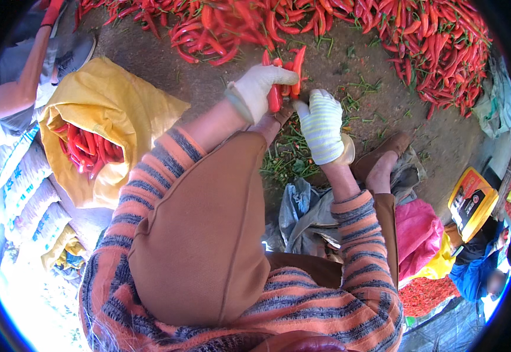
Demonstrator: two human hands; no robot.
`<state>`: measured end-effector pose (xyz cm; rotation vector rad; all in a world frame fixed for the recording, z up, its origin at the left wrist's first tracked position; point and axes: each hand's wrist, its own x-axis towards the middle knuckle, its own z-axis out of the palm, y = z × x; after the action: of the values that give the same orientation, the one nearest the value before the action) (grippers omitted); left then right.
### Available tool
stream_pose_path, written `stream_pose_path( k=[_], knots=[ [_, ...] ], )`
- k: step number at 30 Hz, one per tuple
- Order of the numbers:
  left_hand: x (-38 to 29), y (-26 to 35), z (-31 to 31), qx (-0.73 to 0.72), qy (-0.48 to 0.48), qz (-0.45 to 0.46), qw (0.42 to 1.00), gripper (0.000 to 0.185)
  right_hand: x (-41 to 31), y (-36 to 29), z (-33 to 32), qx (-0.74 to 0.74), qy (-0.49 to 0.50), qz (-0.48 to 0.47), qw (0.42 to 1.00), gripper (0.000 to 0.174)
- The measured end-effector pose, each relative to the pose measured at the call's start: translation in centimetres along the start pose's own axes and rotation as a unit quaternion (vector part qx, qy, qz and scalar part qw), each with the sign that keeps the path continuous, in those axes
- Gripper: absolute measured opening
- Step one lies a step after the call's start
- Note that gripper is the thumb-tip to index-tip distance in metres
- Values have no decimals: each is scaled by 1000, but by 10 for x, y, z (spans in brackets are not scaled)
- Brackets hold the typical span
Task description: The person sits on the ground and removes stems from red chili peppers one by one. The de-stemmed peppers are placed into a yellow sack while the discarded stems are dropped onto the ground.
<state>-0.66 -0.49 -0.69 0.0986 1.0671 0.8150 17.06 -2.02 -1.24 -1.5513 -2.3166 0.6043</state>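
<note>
My left hand (262, 90), in a pale work glove, holds several red chili peppers (275, 97) in a bunch, the thumb laid across them. Just right of the bunch is my right hand (321, 127), in a white and yellow-green striped glove. Its fingers are bent and partly hidden, so whether they hold a stem cannot be told. Under and beside the hands, cut green stems (288, 154) lie scattered on the ground. A large heap of red chili peppers (431, 48) spreads along the far side, its near edge just beyond my left hand.
An open yellow woven sack (149, 103) with red peppers inside stands at the left. Stacked white sacks (26, 193) are behind it. A person's arm (28, 75) reaches in at upper left. Grey plastic sheeting (304, 211) lies by my legs; a pink cloth or bag (418, 237) is at right, another person beyond.
</note>
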Motion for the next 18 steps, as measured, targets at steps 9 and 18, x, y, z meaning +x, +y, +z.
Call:
stream_pose_path(
  k=[9, 18],
  knots=[
    [7, -14, -17, -85, 51, 116, 988, 10, -9, 4, 53, 109, 100, 374, 916, 39],
    [-14, 3, -22, -111, -48, 82, 989, 35, 73, 21, 50, -146, -70, 182, 970, 40]
  ],
)
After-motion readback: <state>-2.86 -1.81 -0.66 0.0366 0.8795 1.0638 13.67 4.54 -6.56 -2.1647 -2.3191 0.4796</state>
